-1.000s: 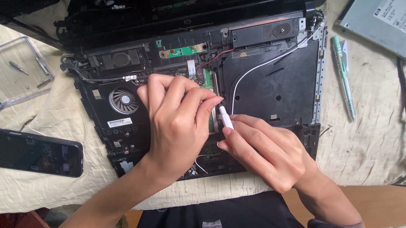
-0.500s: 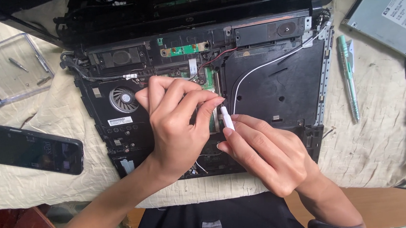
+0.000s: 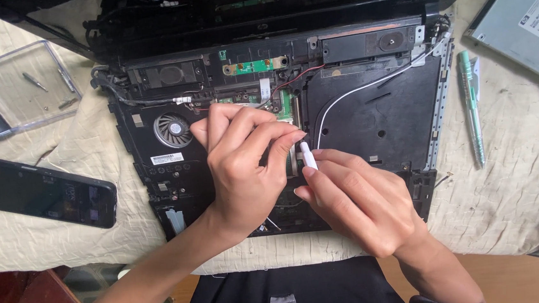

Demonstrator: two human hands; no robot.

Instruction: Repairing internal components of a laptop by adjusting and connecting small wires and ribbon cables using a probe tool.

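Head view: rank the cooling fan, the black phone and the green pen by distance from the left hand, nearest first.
From the left hand:
1. Cooling fan, just up-left of the knuckles, inside the opened laptop.
2. Black phone, lying on the cloth far to the left.
3. Green pen, on the cloth beyond the laptop's right edge, past the right hand.

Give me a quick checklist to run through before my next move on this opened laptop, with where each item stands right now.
1. Tool grip: right hand pinches the white tool near its top. Ok.
2. Tool tip seated: hidden behind the left hand fingers. Cannot tell.
3. Laptop steady: lies flat on the cloth, left hand resting on it. Ok.
4. White cable away from the tool: runs just right of it, close. Cannot tell.
5. Loose bits stored: clear case holds them, to the left. Ok.
6. Phone and green pen off the laptop: both on the cloth beside it. Ok.
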